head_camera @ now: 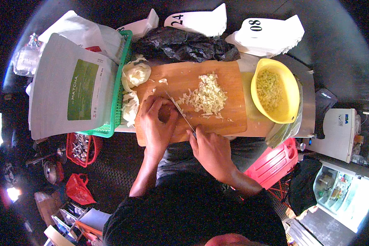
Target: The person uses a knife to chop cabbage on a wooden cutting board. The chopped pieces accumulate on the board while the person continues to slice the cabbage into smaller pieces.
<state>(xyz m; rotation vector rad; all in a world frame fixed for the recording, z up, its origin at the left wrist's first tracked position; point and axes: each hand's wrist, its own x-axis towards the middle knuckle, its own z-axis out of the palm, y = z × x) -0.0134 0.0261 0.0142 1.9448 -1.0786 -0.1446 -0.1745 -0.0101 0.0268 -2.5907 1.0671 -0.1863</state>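
On a wooden cutting board (190, 69), my right hand (211, 152) grips a knife (180, 110) by its handle, the blade slanting up and left. My left hand (158, 118) rests with bent fingers just left of the blade, over the board; the fingers hide whether anything is under them. Right of the blade lies a heap of chopped pale cabbage (210, 97), with small scraps around it. Larger cabbage pieces (136, 74) sit at the board's left edge. Further right stands a yellow plastic bowl (292, 101) holding finely chopped green-yellow vegetable.
A green plastic basket (118, 92) with a large matcha pouch (83, 92) stands on the left. A crumpled black plastic bag (187, 44) and stacks of white numbered cards (261, 35) lie behind the board. A clear plastic bag (281, 133) sits below the bowl, near a red plastic stool (273, 163).
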